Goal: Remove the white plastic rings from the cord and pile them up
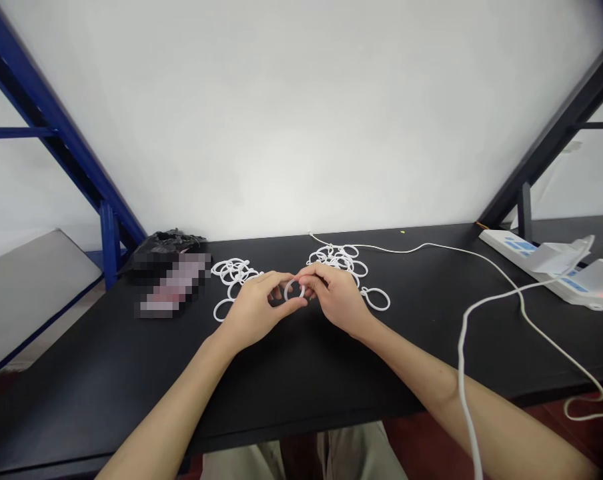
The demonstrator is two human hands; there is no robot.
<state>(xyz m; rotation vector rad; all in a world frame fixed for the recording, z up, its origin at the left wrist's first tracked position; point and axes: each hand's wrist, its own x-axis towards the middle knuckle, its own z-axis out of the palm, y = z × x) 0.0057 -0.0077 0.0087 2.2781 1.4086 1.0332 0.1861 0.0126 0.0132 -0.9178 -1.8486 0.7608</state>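
Note:
My left hand [257, 308] and my right hand [334, 293] meet over the middle of a black table [301, 373]. Both pinch one small white ring [294, 291] between thumbs and fingers, held just above the tabletop. A pile of several white rings [233, 273] lies just behind my left hand. A second pile of white rings [342, 259] lies behind my right hand, with one loose ring [376, 298] to its right.
A black bag [167, 245] and a blurred-out object [174, 283] sit at the back left. A white cable [481, 300] runs across the right side and over the front edge. A white power strip [556, 267] lies at far right. Blue and black shelf frames flank the table.

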